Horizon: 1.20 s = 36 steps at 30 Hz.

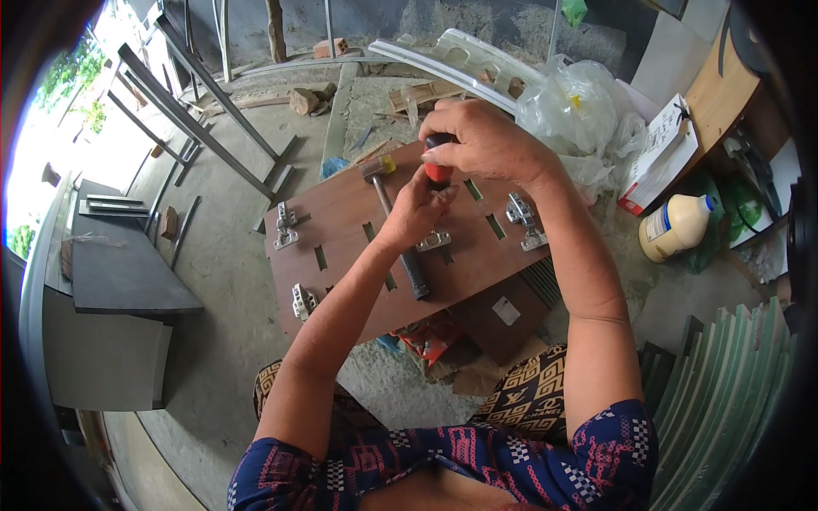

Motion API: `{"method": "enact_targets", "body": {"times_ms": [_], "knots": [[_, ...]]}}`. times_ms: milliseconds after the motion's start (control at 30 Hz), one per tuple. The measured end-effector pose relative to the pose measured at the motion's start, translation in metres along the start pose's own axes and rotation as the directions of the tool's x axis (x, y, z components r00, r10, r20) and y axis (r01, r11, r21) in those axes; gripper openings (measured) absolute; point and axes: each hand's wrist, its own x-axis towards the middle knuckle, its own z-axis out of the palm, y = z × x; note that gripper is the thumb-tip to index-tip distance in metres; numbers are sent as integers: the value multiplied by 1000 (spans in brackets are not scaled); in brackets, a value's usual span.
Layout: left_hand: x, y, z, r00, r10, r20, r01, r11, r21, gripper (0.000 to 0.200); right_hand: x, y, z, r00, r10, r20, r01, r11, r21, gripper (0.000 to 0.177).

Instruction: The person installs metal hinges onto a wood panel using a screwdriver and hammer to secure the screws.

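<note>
My right hand (481, 140) is closed over the top of a red and black screwdriver handle (439, 166). Lower down on the same tool, my left hand (416, 209) pinches it with the fingers; the tip is hidden. Beneath both hands lies a brown panel (341, 200) with several green-looking slots. A metal hinge (434, 241) sits on the panel just under my left hand, partly covered. Other hinges rest along the panel's ends: one at the right (527, 223), two at the left (285, 226). A hammer (411, 268) lies across the panel, partly behind my left forearm.
Metal frames (200, 128) stand at the far left, beside dark boards (128, 264). Clear plastic bags (573, 106) are heaped beyond the panel. A cream-coloured jug (677, 228) and a white box (660, 157) are at the right. Green-edged panels (724, 383) are stacked near my right side.
</note>
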Motion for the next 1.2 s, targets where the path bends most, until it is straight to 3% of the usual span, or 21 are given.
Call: {"method": "enact_targets", "body": {"times_ms": [100, 300, 400, 500, 700, 900, 1000, 1200], "knots": [[0, -5, -2, 999, -31, -16, 31, 999, 22, 37, 5, -9, 1, 986, 163, 15, -162, 984, -76, 29], [-1, -9, -11, 999, -39, 38, 38, 999, 24, 38, 9, -16, 6, 984, 171, -56, -178, 964, -195, 41], [3, -8, -20, 999, 47, 5, -47, 999, -16, 39, 13, -22, 14, 977, 22, -211, -61, 981, -183, 35], [9, -5, -40, 992, 118, -45, -121, 991, -62, 39, 21, -22, 23, 951, -31, -307, 4, 996, -89, 27], [12, -19, -68, 987, 117, -107, -115, 993, 27, 38, 37, -12, 53, 963, 4, -268, -14, 999, -36, 22], [10, -31, -77, 996, -25, -85, 29, 998, 48, 26, 42, -8, 68, 939, -7, -343, 7, 1000, 1, 21], [7, -28, -78, 995, -34, -90, 45, 992, 118, 24, 42, -11, 65, 968, 29, -250, -28, 1000, 7, 21], [5, -22, -71, 991, -34, -129, 46, 994, 94, 34, 49, -2, 65, 957, -3, -291, -5, 1000, -29, 18]]}}
